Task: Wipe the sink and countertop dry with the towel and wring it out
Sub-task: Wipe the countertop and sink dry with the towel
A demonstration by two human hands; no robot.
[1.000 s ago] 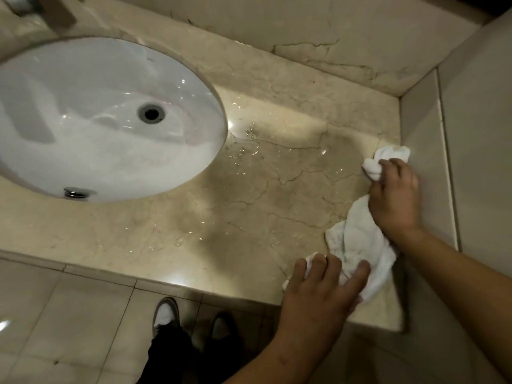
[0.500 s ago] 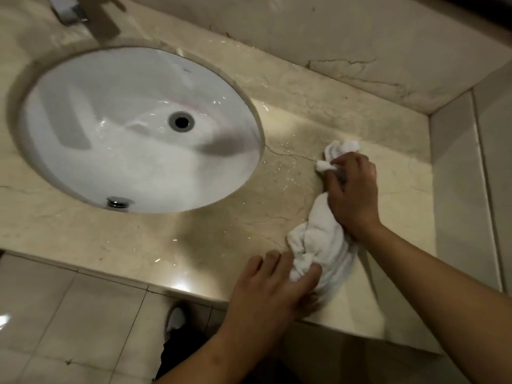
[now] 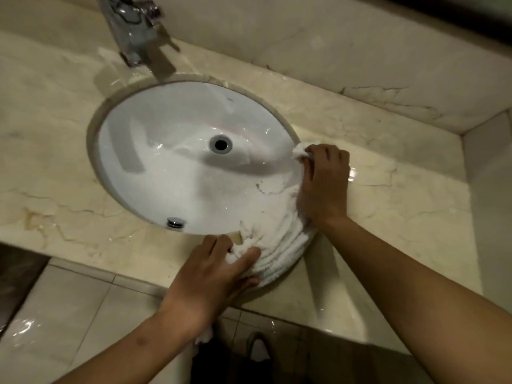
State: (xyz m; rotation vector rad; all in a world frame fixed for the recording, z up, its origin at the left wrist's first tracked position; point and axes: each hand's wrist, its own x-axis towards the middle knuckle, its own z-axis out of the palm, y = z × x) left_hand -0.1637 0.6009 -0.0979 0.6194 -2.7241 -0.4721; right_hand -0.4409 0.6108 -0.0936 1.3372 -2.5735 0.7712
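Both hands have slid the white towel (image 3: 279,245) leftward across the marble countertop (image 3: 388,206) onto the sink (image 3: 166,167) rim, centre-right; left hand (image 3: 216,275) and right hand (image 3: 322,181) fingers curl gripping it.

- beige marble countertop (image 3: 388,206), wet shine in spots
- white sink (image 3: 166,167) sunk into it
- chrome faucet (image 3: 133,31) stands behind that
- bunched towel (image 3: 279,245) draped over the sink's right rim
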